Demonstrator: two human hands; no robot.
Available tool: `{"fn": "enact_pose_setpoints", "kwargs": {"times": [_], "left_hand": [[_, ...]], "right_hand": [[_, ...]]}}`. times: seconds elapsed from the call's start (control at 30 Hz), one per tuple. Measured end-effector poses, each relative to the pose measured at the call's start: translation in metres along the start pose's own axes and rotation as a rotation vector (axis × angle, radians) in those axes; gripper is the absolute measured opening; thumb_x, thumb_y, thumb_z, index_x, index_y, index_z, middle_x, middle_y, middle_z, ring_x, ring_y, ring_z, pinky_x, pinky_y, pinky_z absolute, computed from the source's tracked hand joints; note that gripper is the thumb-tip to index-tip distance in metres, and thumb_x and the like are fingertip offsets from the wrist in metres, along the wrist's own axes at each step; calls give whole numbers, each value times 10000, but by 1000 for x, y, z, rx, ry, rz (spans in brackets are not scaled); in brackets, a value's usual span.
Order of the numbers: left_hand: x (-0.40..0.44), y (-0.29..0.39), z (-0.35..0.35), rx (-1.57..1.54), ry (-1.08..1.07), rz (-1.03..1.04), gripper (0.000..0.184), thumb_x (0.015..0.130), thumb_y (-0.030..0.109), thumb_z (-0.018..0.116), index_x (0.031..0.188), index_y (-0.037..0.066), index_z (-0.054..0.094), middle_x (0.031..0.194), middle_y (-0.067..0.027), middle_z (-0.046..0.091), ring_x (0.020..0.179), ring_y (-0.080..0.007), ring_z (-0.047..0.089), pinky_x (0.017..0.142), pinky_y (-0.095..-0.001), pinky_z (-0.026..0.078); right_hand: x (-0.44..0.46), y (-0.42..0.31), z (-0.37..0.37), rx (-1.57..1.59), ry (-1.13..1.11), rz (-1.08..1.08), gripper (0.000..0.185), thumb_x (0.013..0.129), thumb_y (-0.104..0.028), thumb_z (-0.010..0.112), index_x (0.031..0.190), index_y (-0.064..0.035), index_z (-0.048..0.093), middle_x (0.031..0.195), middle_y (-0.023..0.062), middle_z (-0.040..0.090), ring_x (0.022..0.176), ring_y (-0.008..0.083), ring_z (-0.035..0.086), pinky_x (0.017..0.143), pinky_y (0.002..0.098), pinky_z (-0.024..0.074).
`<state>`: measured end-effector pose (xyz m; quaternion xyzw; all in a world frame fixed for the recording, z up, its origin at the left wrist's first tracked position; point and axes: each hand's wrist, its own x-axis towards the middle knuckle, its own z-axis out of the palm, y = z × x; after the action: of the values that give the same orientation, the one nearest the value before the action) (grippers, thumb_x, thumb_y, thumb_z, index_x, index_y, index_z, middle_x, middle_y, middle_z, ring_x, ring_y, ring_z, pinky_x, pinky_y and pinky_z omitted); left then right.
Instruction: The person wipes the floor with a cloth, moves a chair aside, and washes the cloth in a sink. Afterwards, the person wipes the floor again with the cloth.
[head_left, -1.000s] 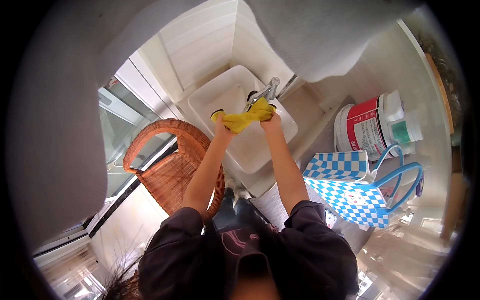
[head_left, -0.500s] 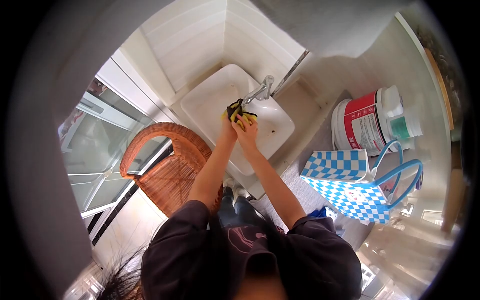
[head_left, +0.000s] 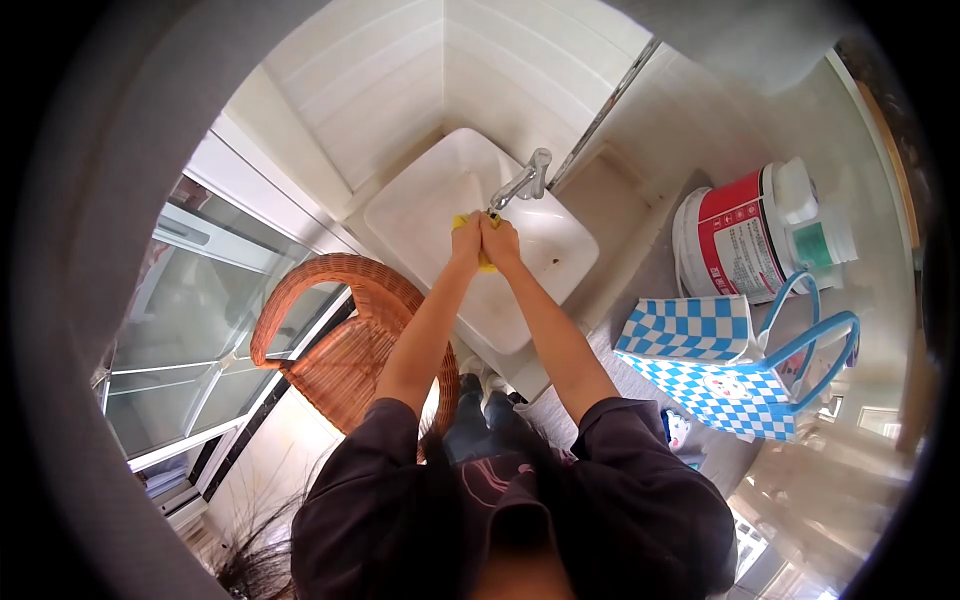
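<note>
My left hand (head_left: 466, 241) and my right hand (head_left: 500, 241) are pressed side by side over the white sink (head_left: 420, 205), both closed around a bunched yellow cloth (head_left: 486, 264) with dark edging. Only small bits of the cloth show above, below and between the fingers. Just beyond my hands is the silver faucet (head_left: 522, 184), its spout end close to the cloth. A small dark spot lies in the basin to the right of my right hand.
A wicker chair (head_left: 345, 365) stands left of the sink, beside a glass door (head_left: 180, 320). To the right are a red-and-white bucket (head_left: 735, 240), white containers (head_left: 822, 243) and a blue-checked bag (head_left: 710, 385) with blue handles.
The cloth was stretched between my separated hands, then gathered into a bundle as they came together. Now both fists are closed tightly on it, side by side, with less cloth showing.
</note>
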<state>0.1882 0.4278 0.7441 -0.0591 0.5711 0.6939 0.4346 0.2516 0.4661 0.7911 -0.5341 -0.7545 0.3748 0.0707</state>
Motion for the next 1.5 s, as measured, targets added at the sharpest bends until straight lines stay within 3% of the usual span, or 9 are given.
{"fn": "enact_pose_setpoints", "kwargs": {"times": [0.2,0.27,0.33,0.6,0.8,1.03,1.23,1.43,1.5], "left_hand": [[-12,18,-8,-46,-137,-188,421,802,365,589,1043,20,564,956,-107,604,796,-228,605,692,-341,505],[-5,13,-18,-297,-252,-231,403,817,351,575,1081,49,535,986,-85,598,865,-240,598,751,-343,508],[-30,25,-21,-465,-294,-203,364,845,325,528,1084,51,530,998,-81,594,897,-235,588,788,-346,488],[-63,31,-3,-546,-416,-140,441,918,462,365,1066,77,522,1001,-59,580,935,-197,560,849,-331,447],[-21,18,3,86,-16,121,497,852,503,496,943,24,592,910,-74,608,844,-179,566,749,-299,438],[-27,34,-9,534,-130,427,386,817,358,599,872,-24,605,788,-96,610,708,-188,579,626,-314,453],[-50,66,-24,226,-205,90,287,814,244,599,956,-4,575,832,-67,604,731,-169,590,652,-282,471],[4,33,-69,153,-362,545,249,793,21,501,1040,-2,525,938,-98,584,862,-194,585,737,-279,478],[12,30,-72,-423,-365,77,263,818,78,517,1074,20,508,1021,-117,569,945,-191,563,780,-293,469]], "right_hand": [[37,43,11,451,-326,-198,432,886,-356,442,1083,20,524,929,165,627,892,302,611,772,385,484],[24,23,-17,1283,-587,345,329,868,-328,506,1037,-53,571,985,91,612,840,198,621,641,295,505],[5,4,-43,1293,-446,454,324,879,-313,500,1090,-72,545,1034,68,605,902,168,603,726,289,485],[-23,11,18,497,64,-485,550,765,-320,665,1194,-38,469,1025,186,604,988,313,575,826,366,453],[-36,-18,3,506,164,-51,427,794,-405,604,1086,-103,532,1012,200,599,938,370,572,787,436,446],[-15,14,3,842,-244,180,471,849,-433,520,1091,-29,514,1047,82,595,925,218,601,746,337,485],[-42,26,-55,1209,-444,349,373,842,-322,506,1106,-58,513,1080,51,584,963,191,577,826,363,489],[-45,47,-74,1633,-369,394,356,795,-158,534,1108,8,500,1105,106,564,997,252,560,883,399,462],[-52,41,-77,1860,-377,271,342,782,-94,540,1098,31,499,1101,118,564,991,263,562,890,382,456]]}}
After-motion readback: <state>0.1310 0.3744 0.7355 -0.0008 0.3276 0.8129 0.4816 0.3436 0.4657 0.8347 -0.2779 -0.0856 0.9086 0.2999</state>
